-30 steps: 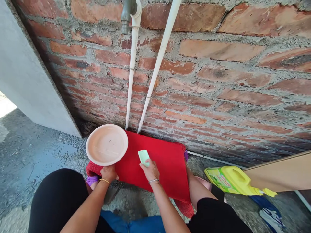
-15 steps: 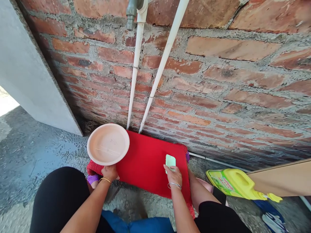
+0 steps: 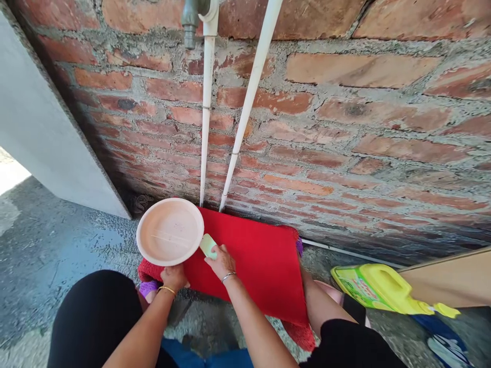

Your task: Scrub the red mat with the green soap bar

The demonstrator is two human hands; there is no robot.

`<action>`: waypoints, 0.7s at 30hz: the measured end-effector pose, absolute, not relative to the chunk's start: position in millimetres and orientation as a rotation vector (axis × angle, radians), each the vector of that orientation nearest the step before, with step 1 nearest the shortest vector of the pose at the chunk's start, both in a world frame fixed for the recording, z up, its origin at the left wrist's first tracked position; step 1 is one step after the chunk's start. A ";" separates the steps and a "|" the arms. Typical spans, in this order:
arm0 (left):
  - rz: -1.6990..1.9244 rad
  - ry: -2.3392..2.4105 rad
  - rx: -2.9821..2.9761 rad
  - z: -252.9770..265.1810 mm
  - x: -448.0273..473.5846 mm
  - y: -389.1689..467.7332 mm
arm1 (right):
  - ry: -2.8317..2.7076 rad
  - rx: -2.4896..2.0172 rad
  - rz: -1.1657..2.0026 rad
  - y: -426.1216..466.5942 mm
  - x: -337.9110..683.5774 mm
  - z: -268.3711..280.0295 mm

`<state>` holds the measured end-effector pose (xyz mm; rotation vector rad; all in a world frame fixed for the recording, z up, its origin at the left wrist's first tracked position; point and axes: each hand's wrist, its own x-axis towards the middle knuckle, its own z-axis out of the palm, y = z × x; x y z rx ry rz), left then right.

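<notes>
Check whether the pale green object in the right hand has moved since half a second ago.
Yes, left: the pale green object was well right of the right wall pipe's foot; now it's slightly left.

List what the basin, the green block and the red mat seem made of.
Basin: probably plastic, smooth, with even pink colouring and a rounded rim. Green block: likely hard plastic, smooth and uniform; its underside is hidden. Red mat: apparently fabric, matt and flat, with shaggy edges.
</notes>
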<state>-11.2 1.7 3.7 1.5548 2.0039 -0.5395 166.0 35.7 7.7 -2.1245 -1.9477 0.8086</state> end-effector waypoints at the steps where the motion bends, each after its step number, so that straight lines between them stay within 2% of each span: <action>1: -0.544 2.001 1.555 2.9 -11.4 2.1 | -1.963 -2.135 0.818 40.3 166.0 10.0; 4: -0.558 1.994 1.552 -0.2 -12.2 2.7 | -1.809 -2.320 0.810 47.8 195.7 15.2; 8: -0.552 2.003 1.535 -2.6 -12.8 2.8 | -1.333 -2.623 0.757 34.5 278.7 11.4; 13: -0.555 1.996 1.533 -0.7 -13.2 1.7 | -0.942 -2.686 0.614 3.3 341.8 -3.0; 16: -0.550 1.992 1.558 1.6 -13.1 0.7 | -1.060 -2.618 0.593 2.6 318.3 -5.5; 21: -0.556 2.006 1.546 6.5 -10.6 1.6 | -1.580 -2.354 0.753 29.5 224.1 -1.6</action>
